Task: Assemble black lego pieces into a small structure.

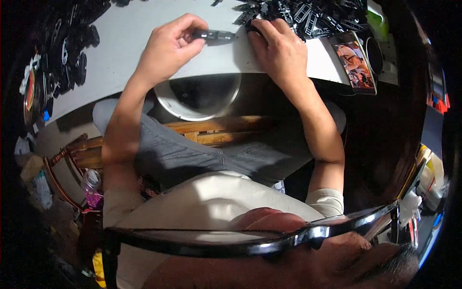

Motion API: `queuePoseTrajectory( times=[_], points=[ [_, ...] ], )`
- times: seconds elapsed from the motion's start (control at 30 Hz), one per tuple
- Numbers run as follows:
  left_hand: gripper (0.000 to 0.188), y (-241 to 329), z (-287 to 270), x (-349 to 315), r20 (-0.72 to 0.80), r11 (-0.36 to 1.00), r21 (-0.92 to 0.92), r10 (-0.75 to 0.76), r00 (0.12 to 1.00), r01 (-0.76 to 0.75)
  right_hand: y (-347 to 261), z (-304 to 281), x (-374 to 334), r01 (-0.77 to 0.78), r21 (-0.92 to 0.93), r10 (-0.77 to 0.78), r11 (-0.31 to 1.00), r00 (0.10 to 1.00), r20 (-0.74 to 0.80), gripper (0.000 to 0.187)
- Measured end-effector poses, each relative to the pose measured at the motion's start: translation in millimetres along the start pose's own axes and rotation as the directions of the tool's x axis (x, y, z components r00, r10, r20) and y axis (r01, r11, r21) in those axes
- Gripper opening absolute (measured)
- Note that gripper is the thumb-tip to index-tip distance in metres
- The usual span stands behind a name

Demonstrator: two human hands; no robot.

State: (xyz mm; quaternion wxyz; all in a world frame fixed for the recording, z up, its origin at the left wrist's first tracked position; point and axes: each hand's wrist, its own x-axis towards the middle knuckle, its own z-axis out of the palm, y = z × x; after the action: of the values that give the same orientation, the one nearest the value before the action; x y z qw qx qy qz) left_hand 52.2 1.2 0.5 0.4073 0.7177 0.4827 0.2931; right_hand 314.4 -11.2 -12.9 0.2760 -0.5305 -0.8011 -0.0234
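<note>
Over the white table (130, 43), my left hand (168, 48) is closed, pinching a long, narrow black plastic part (215, 35) between thumb and fingers. The part lies level, its tapered end toward my right hand. My right hand (283, 50) is curled at the near edge of a heap of black plastic parts (308, 19). Its fingers are bent round a small black plastic part (250, 26), mostly hidden beneath them. The two hands are apart, with a short gap between the held part's tip and my right fingers.
More black plastic parts (62, 53) lie heaped along the table's left side. A phone (357, 65) showing a picture leans at the right edge, beside a dark round container (374, 55) and a green item (378, 21). Below the table's front edge stands a round pail (197, 96) between my legs.
</note>
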Motion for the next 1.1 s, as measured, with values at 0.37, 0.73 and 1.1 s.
queuePoseTrajectory(
  times=[0.37,0.73,1.1],
  points=[
    [0.024,0.6,-5.1,0.4,-0.018,0.954,0.256,0.166,0.986,-0.156,-5.4,6.2,-1.1,0.116,0.053,-0.114,0.992,0.993,-0.038,0.023],
    [0.025,-1.1,-7.8,-0.9,0.018,0.926,0.305,0.227,0.974,-0.222,6.5,2.9,-0.8,-0.002,0.038,0.001,0.999,1.0,0.01,0.027],
    [0.025,-0.9,-4.6,-1.8,0.014,0.914,0.332,0.241,0.97,-0.232,9.3,7.0,-0.2,-0.017,0.069,0.021,0.998,0.998,-0.058,0.018]
  ],
)
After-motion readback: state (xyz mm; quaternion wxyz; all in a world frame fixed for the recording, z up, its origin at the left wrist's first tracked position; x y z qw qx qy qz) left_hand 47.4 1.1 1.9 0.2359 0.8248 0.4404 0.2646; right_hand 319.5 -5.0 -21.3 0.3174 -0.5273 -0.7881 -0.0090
